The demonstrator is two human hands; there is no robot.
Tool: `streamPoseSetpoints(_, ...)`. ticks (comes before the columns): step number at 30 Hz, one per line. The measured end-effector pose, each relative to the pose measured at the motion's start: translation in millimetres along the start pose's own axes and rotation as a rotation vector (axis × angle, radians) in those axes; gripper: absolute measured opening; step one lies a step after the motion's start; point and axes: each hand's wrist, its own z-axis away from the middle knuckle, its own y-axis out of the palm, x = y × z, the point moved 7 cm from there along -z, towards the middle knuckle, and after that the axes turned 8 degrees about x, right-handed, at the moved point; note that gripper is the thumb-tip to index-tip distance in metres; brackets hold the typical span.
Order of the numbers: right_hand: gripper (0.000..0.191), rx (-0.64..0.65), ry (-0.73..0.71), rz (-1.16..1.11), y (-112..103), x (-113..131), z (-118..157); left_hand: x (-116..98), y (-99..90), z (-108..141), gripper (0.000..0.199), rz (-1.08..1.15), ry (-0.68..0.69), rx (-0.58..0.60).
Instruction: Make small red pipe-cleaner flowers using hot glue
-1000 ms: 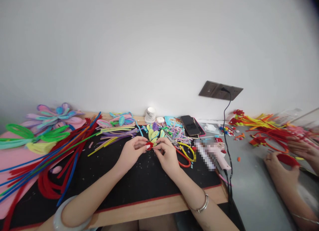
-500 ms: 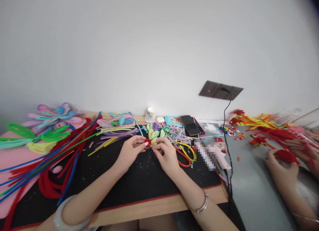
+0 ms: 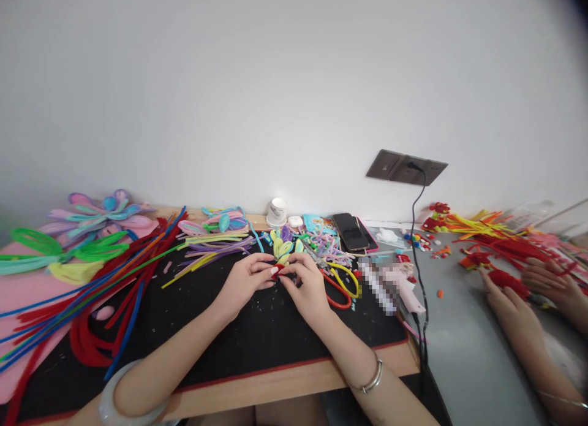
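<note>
My left hand [image 3: 245,282] pinches a small red fuzzy piece [image 3: 277,270] between thumb and fingers. From the other side, my right hand [image 3: 304,286] has its fingertips closed on the same piece. Its exact shape is mostly hidden by my fingers. Just beyond my fingertips lie yellow-green pipe cleaner loops [image 3: 281,247]. A black mat [image 3: 257,334] spreads beneath both hands. Near my right hand are red and yellow bent pipe cleaners [image 3: 337,302].
To the left lie long red, blue and green pipe cleaners [image 3: 133,266] and green loops [image 3: 98,248]. Phones [image 3: 350,232] and a paper cup [image 3: 277,211] stand by the wall. A pink glue gun [image 3: 408,294] trails a cable. A co-worker's hands [image 3: 514,315] hold red fuzzy material at right.
My two hands have drawn closer together around the red piece, which has shifted slightly right and down. The co-worker's near hand has moved a little left, with its red material.
</note>
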Motion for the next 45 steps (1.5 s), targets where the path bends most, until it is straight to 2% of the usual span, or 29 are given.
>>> streamPoseSetpoints(11,0.015,0.021,-0.001,-0.015,1,2,-1,-5,2.0,1,0.035,-0.058,0.013,-0.006)
streamPoseSetpoints(23,0.016,0.024,0.017,-0.045,-4,4,-4,-1,-10.6,-5,0.036,-0.152,0.079,-0.058)
streamPoseSetpoints(37,0.014,0.026,0.04,-0.075,-6,2,-4,-12,-20.1,-3,0.03,-0.205,0.196,-0.164)
streamPoseSetpoints(40,0.01,0.033,0.091,-0.033,-3,-4,-1,-10,-17.9,-3,0.031,-0.194,0.187,-0.13)
streamPoseSetpoints(45,0.011,0.134,0.208,0.034,6,-15,2,-5,-6.8,-4,0.031,-0.194,0.163,-0.013)
